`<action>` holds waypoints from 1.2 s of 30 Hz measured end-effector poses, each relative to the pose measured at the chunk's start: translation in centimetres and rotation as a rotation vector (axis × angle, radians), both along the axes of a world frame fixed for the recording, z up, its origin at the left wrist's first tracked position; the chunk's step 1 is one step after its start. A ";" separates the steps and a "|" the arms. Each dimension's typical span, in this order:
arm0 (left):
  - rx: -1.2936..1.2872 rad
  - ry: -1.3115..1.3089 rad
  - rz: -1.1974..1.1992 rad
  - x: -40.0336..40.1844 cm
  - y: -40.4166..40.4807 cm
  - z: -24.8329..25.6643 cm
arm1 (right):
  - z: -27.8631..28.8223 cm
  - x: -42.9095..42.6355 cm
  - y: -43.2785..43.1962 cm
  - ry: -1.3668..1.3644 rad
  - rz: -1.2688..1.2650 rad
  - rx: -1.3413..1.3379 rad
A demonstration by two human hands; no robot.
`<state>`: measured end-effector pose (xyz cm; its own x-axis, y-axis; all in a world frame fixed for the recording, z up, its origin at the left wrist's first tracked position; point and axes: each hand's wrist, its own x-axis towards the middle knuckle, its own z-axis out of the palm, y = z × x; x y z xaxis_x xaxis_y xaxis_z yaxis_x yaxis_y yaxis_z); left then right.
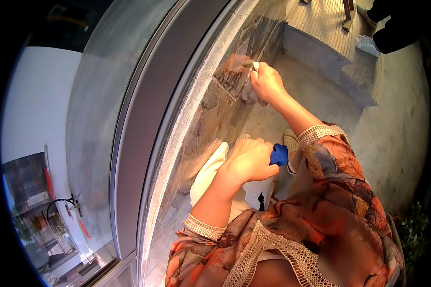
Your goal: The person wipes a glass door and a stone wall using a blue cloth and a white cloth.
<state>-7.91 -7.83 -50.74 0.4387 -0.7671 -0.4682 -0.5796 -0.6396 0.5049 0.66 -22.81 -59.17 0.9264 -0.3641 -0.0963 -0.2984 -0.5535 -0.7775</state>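
Note:
My left hand point(251, 159) is closed around a blue cloth point(279, 155), which sticks out of the fist on its right side. Farther up, my right hand point(267, 81) grips a pale cloth point(250, 92); part of it shows between the fingers and part hangs below. This cloth is beside a wall of dark stone tiles point(215, 95); whether it touches the surface I cannot tell. Between the tiles and a large glass pane point(93, 118) run a pale ledge point(197, 104) and a grey metal frame point(161, 68).
Concrete steps point(316, 53) rise beyond my right hand. Another person's dark trouser legs and white shoe point(368, 45) are at the top right, near wooden furniture legs point(347, 16). My own shoe point(291, 141) stands on the concrete floor point(388, 143). A leafy plant point(415, 229) is at the lower right.

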 end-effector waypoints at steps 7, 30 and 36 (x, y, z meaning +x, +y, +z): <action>0.044 0.091 0.044 0.6 -0.5 0.7 | 1.2 -1.6 2.0 0.017 0.097 -0.034; 0.094 0.033 0.114 1.8 -0.5 0.7 | 4.1 0.5 -0.8 -0.373 0.049 -0.254; 0.159 0.025 0.113 2.0 -0.3 0.5 | 4.5 1.8 -1.5 -0.336 -0.016 -0.162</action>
<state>-5.89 -8.16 -50.25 0.5042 -0.6289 -0.5918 -0.4880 -0.7729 0.4055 2.48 -24.34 -54.69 0.8904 -0.3646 0.2724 -0.0509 -0.6746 -0.7365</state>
